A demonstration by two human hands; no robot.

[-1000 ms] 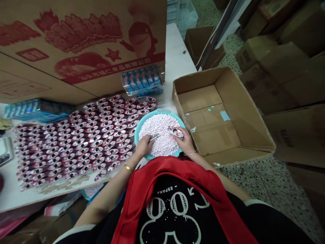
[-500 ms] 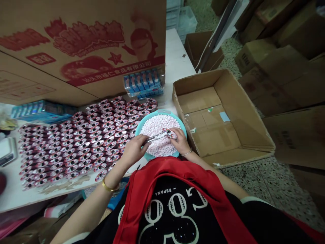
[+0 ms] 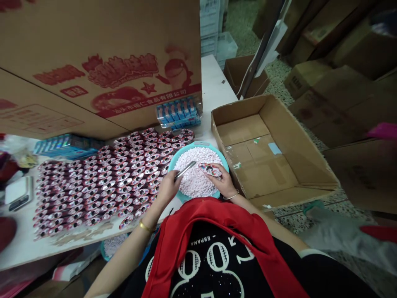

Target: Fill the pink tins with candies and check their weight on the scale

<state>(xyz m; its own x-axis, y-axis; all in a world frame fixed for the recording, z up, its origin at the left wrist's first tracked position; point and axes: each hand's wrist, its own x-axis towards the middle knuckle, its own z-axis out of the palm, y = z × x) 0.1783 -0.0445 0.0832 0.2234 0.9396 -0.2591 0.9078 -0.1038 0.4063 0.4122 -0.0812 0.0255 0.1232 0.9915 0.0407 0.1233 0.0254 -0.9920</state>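
Observation:
My left hand (image 3: 169,185) is closed around the near end of a narrow, shiny metal scoop (image 3: 187,169), its far end over the bowl. My right hand (image 3: 223,182) grips a small candy box (image 3: 210,169) with a pointed-oval, red and white patterned top and a dark round hole. Below both hands stands a turquoise bowl (image 3: 172,162) full of small white-pink candies (image 3: 198,188). A gap separates the scoop's tip from the box. Rows of matching small boxes (image 3: 118,182) stand upright on the white table (image 3: 23,244), left of the bowl.
An open cardboard box (image 3: 273,174) sits right of the bowl. Large printed cartons (image 3: 130,41) rise behind the rows, with blue packs (image 3: 178,114) before them. A digital scale (image 3: 19,192) lies far left. At right, a person's grey-clad leg (image 3: 344,231) shows.
My left hand has drawn the scoop back from the box in my right hand. The view has shifted slightly, and another person has come into sight at the right edge.

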